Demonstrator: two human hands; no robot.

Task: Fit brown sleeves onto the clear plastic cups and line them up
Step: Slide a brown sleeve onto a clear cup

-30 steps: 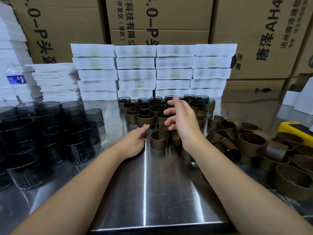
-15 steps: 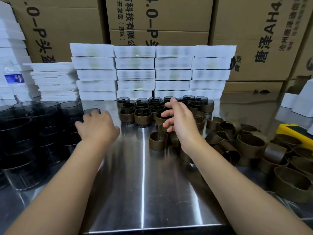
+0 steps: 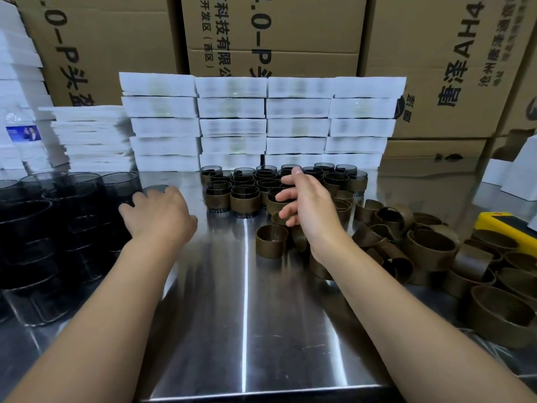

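Steel table point(image 3: 244, 330), bright streak down the middle, backed by printed cardboard cartons point(image 3: 270, 33) and stacks of flat white boxes point(image 3: 232, 107). A water bottle point(image 3: 24, 135) stands at the far left, partly cut by the frame. A yellow device point(image 3: 505, 228) on the right is also cut off, and I cannot tell what it is. The clear cups point(image 3: 43, 222) are massed on my left and look dark. The back ones stand mouth up, but nearer me they overlap so much that I cannot tell whether they stand or lie. My left hand point(image 3: 161, 215) is over their inner edge, back to the camera and fingers spread. The fingertips are blurred and reach the nearest cup point(image 3: 157, 189), of which only a rim arc shows. I cannot make out any contact. My right hand point(image 3: 311, 202) hovers above the table, fingers loosely bent and apart, holding nothing. It hides part of the sleeved cups point(image 3: 245, 199). These are grouped in rows at the back centre, all upright, mouths up, with brown bands low on their walls. Just beside my right wrist, one loose sleeve point(image 3: 271, 241) stands on end, axis vertical and opening up. The sleeve heap point(image 3: 430, 248) spreads to the right. Some sleeves there stand upright and others lie tipped on their sides, facing various ways. The nearest ones run out of frame.
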